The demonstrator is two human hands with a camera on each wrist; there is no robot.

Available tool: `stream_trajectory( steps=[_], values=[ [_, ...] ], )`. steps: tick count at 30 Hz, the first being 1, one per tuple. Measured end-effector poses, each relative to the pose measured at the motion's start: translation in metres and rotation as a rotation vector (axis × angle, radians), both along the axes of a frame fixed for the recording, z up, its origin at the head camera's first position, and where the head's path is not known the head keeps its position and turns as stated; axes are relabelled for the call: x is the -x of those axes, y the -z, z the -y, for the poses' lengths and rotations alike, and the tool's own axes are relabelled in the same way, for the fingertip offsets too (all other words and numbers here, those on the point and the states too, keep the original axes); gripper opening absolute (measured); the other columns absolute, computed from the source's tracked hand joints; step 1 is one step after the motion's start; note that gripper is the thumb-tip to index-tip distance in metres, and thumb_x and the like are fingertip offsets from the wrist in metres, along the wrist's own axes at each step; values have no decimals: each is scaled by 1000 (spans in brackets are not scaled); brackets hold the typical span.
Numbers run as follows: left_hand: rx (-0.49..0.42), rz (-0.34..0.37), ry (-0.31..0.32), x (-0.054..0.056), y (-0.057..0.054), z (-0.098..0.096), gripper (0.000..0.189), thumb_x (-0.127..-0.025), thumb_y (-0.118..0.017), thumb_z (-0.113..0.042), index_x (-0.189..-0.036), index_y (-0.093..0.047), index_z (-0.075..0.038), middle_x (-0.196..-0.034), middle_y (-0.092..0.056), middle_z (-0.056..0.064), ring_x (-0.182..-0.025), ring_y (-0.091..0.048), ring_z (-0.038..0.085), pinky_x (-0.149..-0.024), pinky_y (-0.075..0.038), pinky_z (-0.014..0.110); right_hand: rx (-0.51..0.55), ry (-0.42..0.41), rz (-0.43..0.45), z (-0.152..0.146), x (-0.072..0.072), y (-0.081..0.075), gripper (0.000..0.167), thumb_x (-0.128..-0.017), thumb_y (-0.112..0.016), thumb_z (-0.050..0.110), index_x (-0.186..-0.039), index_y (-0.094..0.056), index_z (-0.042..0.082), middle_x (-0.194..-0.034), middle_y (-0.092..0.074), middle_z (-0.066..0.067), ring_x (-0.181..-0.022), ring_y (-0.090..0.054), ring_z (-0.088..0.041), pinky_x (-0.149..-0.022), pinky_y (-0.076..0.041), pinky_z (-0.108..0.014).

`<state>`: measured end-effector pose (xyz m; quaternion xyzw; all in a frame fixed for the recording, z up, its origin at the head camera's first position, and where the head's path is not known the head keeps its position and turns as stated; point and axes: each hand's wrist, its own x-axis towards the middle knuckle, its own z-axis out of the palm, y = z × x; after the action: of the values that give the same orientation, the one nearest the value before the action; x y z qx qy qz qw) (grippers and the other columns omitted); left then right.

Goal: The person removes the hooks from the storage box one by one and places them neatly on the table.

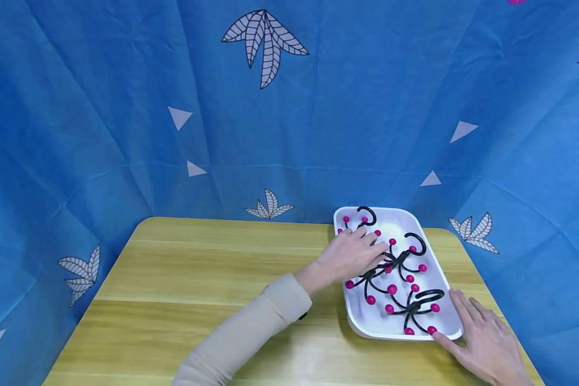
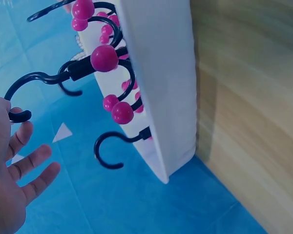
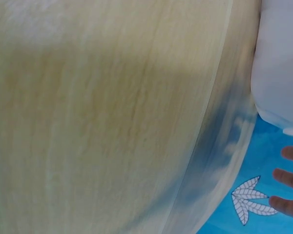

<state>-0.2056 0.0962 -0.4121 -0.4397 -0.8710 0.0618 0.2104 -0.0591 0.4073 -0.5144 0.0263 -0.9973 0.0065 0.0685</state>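
Note:
A white tray (image 1: pixel 400 220) holds several black multi-claw hanger hooks with pink ball tips. My left hand (image 1: pixel 349 254) reaches over its left side. In the left wrist view, that hand's fingers (image 2: pixel 29 161) are at the curved end of one black hanger hook (image 2: pixel 39 76), pinching it; the thumb is partly hidden. Its claws overlap a neighbouring hanger hook (image 1: pixel 398 261). Another hanger hook (image 1: pixel 413 308) lies at the tray's front, and one more (image 1: pixel 368 217) at the back is partly covered by my hand. My right hand (image 1: pixel 487 338) rests at the tray's front right corner, fingers extended.
The tray stands on the right part of a wooden table (image 1: pixel 198 279), close to its back and right edges. A blue patterned cloth (image 1: pixel 318 134) hangs behind and at both sides. A small dark object (image 1: pixel 303 316) shows under the left sleeve.

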Motion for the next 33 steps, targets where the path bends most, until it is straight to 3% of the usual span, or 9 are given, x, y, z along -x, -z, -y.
stream_trajectory(
  steps=[9,12,16,24,33],
  values=[
    [-42,-45,-1,9,-19,15,30,-114,-40,-48,-126,-64,-33,-113,-72,-11,-103,-65,10,-81,-58,23,-7,-5,-27,0,-1,1,115,-84,-67,79,-162,-34,1,-149,-52,-34,-131,-49,-55,-107,-42,-73],
    [-76,-37,-4,11,-23,21,30,-113,-42,-47,-129,-64,-34,-115,-72,-11,-104,-66,10,-85,-59,23,-4,-2,-15,0,0,-1,115,-84,-66,80,-163,-32,2,-150,-51,-34,-132,-48,-56,-107,-41,-73],
    [-120,-16,-5,14,-24,29,30,-113,-45,-46,-128,-66,-32,-116,-71,-11,-105,-66,10,-86,-59,24,2,-2,-9,-1,0,0,115,-85,-66,79,-163,-32,2,-151,-51,-34,-133,-48,-55,-108,-41,-72],
    [-162,-35,-16,24,-27,48,25,-112,-47,-44,-121,-66,-29,-106,-73,-8,-91,-62,13,-70,-52,23,5,1,-16,-2,-1,1,116,-85,-66,79,-165,-29,5,-152,-51,-32,-134,-48,-54,-107,-41,-70],
    [-152,-34,-59,37,-26,73,27,-113,-48,-42,-125,-66,-27,-101,-70,-6,-88,-61,14,-68,-50,23,-13,38,65,0,0,-2,119,-86,-60,84,-165,-26,1,-154,-47,-35,-135,-44,-58,-112,-37,-74]
  ],
)
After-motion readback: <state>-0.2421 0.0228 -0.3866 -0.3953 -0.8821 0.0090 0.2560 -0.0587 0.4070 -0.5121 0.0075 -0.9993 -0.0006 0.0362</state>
